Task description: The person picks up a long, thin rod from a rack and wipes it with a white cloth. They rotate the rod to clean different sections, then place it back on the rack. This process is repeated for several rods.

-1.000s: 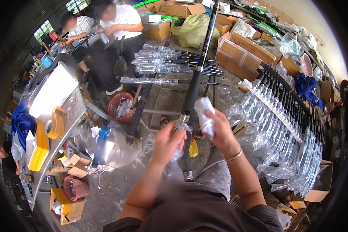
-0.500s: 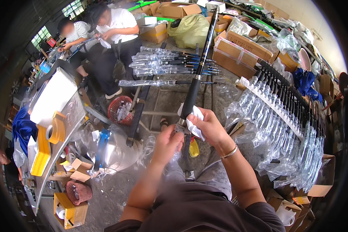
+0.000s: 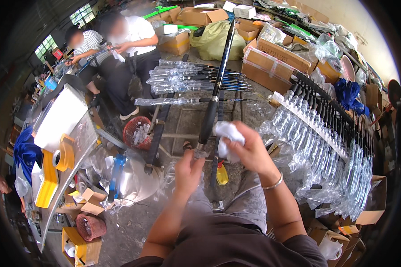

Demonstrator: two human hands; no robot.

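A black fishing rod (image 3: 209, 118) with a thick dark handle slants up and away in front of me. My left hand (image 3: 188, 171) grips its near end, where a bit of clear plastic (image 3: 202, 153) shows beside the fingers. Just right of the handle, my right hand (image 3: 250, 149) pinches a crumpled white cloth (image 3: 228, 133), which is apart from the rod. Beyond the handle, several rods with clear plastic sleeves (image 3: 176, 86) lie across a metal stand (image 3: 165, 115).
On the right, sleeved rods (image 3: 314, 147) hang along a white notched rack (image 3: 314, 119). A red basket (image 3: 137, 141) and yellow bottle (image 3: 222, 174) stand on the floor. Tape (image 3: 65, 152) lies on the left table (image 3: 85, 138). Two people (image 3: 133, 40) sit at the far left. Cartons (image 3: 269, 64) fill the back.
My right hand has drawn the white cloth off the handle, to the right. The rod's upper part has shifted left, and my left hand sits slightly lower and farther left.
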